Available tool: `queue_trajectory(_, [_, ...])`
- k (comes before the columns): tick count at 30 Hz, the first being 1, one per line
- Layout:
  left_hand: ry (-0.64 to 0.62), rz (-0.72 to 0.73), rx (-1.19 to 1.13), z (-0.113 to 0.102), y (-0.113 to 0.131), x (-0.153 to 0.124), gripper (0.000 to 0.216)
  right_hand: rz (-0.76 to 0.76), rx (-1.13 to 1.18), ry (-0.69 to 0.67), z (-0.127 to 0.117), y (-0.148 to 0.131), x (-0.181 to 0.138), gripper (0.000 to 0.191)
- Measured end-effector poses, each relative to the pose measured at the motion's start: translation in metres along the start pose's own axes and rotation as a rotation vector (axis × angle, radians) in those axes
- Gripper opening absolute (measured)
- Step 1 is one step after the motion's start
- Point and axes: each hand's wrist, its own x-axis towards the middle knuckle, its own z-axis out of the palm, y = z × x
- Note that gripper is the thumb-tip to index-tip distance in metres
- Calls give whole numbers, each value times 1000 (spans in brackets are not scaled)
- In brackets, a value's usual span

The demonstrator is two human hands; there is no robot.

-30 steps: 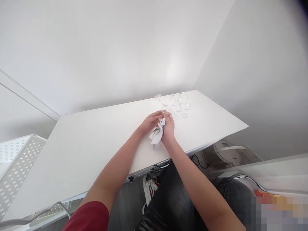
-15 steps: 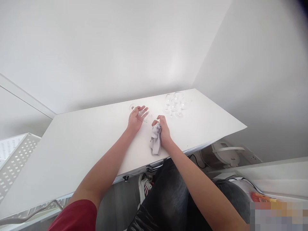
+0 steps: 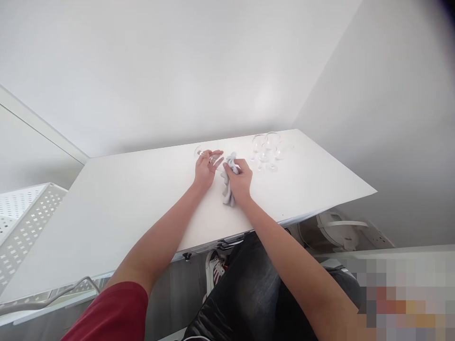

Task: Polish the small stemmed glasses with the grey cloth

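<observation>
1. We hold a stemmed glass [image 3: 198,151] in our left hand [image 3: 205,173], above the middle of the bench [image 3: 135,203]. It lies tilted on its side, its foot out past the thumb to the left, its bowl partly hidden by our fingers.
2. The grip of that hand is closed on the glass around the stem, with the fingertips fanned out.
3. In our right hand [image 3: 242,180] we have a crumpled grey cloth [image 3: 228,187]; this grip is clamped on it, thumb against fingers, and the lower end hangs down toward us.
4. The cloth is just beside the bowl; we cannot tell whether the two touch.
5. To the right of our hands, near the back edge, a cluster of clear glasses [image 3: 265,150] stands on the bench close together. They overlap too much for us to count.
6. Below the front edge we see dark trousers [image 3: 245,284] and a white shoe [image 3: 213,272]; a pierced white rack [image 3: 26,227] is at the far left.
</observation>
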Motion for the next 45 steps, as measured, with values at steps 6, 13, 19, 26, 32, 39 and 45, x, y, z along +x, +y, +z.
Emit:
queue_trajectory(6, [197, 96, -17, -13, 6, 14, 22, -195, -107, -458, 15, 13, 7, 52])
queue_trajectory(13, [109, 47, 87, -3, 5, 9, 19, 69, -124, -587, 8, 25, 4, 63])
queue_trajectory(19, [47, -54, 74, 10, 11, 3, 23, 418, 533, -733, -5, 9, 12, 45])
queue_trajectory(26, [-15, -136, 87, 0, 2, 9, 24, 126, 103, -536, 5, 20, 8, 44])
queue_trajectory(32, [20, -141, 3, 3, 3, 4, 33, 71, -84, -555, 13, 25, 3, 38])
queue_trajectory(39, [28, -112, 30, 6, 4, 5, 20, 367, 477, -701, -1, 13, 11, 37])
queue_trajectory(45, [72, -220, 95, 1, 2, 8, 32, -164, -349, -475, 10, 25, 3, 44])
